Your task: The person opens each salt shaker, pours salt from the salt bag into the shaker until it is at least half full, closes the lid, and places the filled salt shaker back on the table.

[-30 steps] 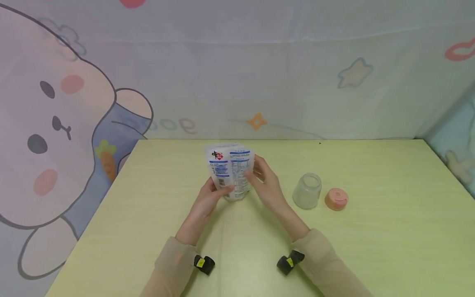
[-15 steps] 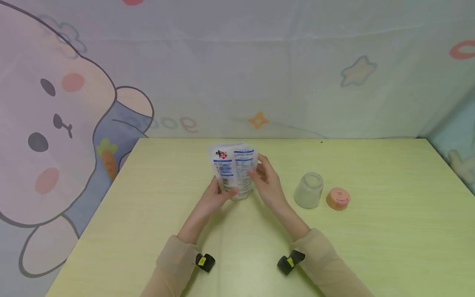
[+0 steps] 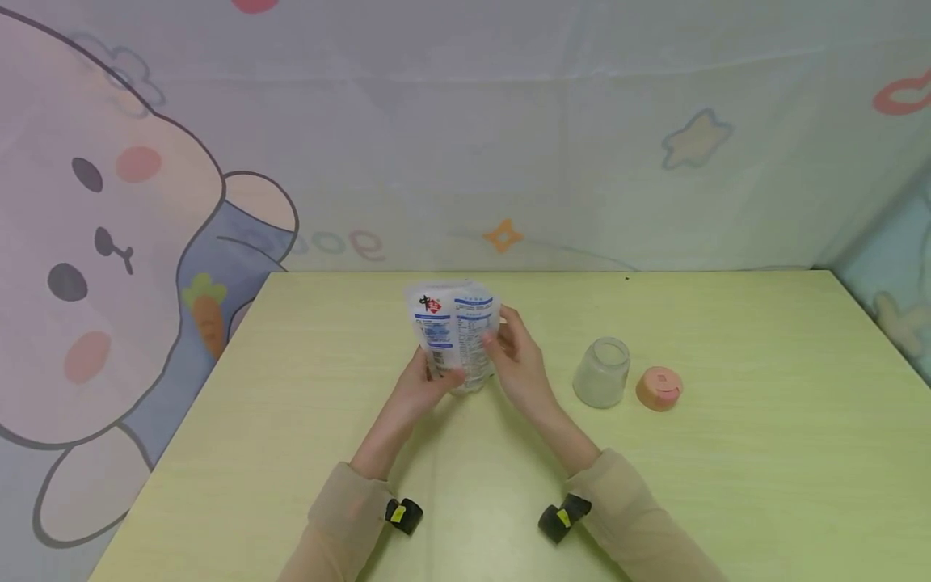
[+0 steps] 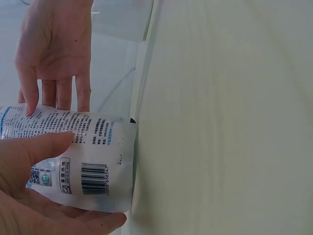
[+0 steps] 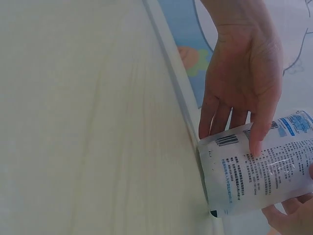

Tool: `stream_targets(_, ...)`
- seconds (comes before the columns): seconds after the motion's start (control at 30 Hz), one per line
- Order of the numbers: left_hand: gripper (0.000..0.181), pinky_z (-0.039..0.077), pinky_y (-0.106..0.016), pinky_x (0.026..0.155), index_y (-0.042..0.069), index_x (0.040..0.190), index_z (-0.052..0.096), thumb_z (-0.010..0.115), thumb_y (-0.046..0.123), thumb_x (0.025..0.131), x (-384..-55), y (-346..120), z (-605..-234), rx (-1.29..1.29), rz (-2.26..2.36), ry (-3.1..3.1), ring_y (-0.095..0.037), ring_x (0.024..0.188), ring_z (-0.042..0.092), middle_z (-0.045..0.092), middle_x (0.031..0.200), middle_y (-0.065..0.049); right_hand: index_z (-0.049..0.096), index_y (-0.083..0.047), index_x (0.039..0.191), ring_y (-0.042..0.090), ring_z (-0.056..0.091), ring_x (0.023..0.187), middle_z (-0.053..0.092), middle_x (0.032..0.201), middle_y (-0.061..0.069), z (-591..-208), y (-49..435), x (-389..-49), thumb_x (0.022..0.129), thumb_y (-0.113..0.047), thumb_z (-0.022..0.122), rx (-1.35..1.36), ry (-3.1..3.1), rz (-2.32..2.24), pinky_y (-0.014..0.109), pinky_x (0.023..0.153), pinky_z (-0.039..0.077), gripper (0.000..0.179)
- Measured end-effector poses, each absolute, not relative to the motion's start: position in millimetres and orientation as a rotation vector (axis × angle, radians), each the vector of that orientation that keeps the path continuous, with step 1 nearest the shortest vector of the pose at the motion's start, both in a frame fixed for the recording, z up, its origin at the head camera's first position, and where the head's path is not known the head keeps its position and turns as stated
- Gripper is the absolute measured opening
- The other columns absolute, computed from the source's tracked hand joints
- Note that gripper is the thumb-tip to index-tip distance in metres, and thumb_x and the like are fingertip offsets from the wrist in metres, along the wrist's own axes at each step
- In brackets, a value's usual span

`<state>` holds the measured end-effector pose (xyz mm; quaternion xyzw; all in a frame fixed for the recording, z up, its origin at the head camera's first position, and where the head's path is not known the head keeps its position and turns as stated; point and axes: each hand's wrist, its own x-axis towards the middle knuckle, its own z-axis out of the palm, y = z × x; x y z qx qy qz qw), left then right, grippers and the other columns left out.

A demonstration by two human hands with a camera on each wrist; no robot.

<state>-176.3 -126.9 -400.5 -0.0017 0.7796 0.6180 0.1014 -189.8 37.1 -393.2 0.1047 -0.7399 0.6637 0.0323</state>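
We see the left hand [image 3: 424, 385] and right hand [image 3: 521, 364] gripping the pouch [image 3: 454, 330] between them, its back hidden, fine print blurred, jar [image 3: 602, 376] and cap [image 3: 659, 390] rightward, the surface [image 3: 771, 461] reaching beyond to its edge.

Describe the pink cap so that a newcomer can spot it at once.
On the pale yellow-green table, find the right hand gripping the white printed pouch. Right of that hand stands a clear glass jar, and just past it sits the pink cap. It is low, round and opaque, whereas the jar is taller and see-through.
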Motion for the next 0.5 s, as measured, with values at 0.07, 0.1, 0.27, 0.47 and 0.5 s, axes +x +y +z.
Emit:
stream_targets(0.07,0.064,0.035,-0.055,0.11,0.016,0.145,0.035,0.065,0.009,0.089,-176.4,-126.1,-400.2,-0.011,1.811,2.325,-0.035,0.134,0.044,0.047,0.145,-0.014,0.045,-0.017,0.138,0.034,0.06,0.118,0.061,0.129,0.019,-392.8,36.5,-188.7,0.098,-0.013,0.052,0.324,-2.279,2.034,0.048,0.101,0.047,0.04)
stream_targets(0.1,0.065,0.035,-0.055,0.11,0.016,0.145,0.035,0.066,0.008,0.088,-176.4,-125.9,-400.1,-0.018,1.8,2.341,-0.035,0.134,0.045,0.047,0.145,-0.014,0.046,-0.017,0.137,0.034,0.06,0.117,0.061,0.128,0.019,-392.7,36.2,-188.2,0.098,-0.013,0.052,0.321,-2.279,2.031,0.048,0.101,0.047,0.04)
stream_targets(0.27,0.066,0.039,-0.053,0.107,0.015,0.142,0.04,0.07,0.006,0.084,-176.5,-125.4,-400.3,-0.04,1.749,2.421,-0.035,0.129,0.049,0.052,0.14,-0.014,0.047,-0.016,0.135,0.035,0.061,0.116,0.062,0.127,0.02,-393.5,33.5,-187.3,0.098,-0.012,0.053,0.316,-2.266,2.022,0.049,0.1,0.048,0.037)
stream_targets(0.47,0.062,0.047,-0.049,0.099,0.01,0.137,0.046,0.073,0.008,0.081,-176.1,-124.1,-401.4,-0.06,1.647,2.548,-0.035,0.121,0.056,0.057,0.134,-0.016,0.049,-0.01,0.13,0.036,0.061,0.116,0.063,0.126,0.022,-393.3,30.3,-184.8,0.097,-0.009,0.053,0.32,-2.231,2.028,0.049,0.099,0.049,0.033)
stream_targets(0.5,0.061,0.049,-0.048,0.097,0.009,0.136,0.047,0.073,0.009,0.081,-176.2,-123.9,-401.6,-0.061,1.628,2.567,-0.034,0.12,0.057,0.058,0.133,-0.017,0.05,-0.01,0.128,0.036,0.061,0.117,0.062,0.126,0.022,-393.5,30.2,-184.6,0.097,-0.008,0.053,0.32,-2.228,2.029,0.049,0.099,0.048,0.031)
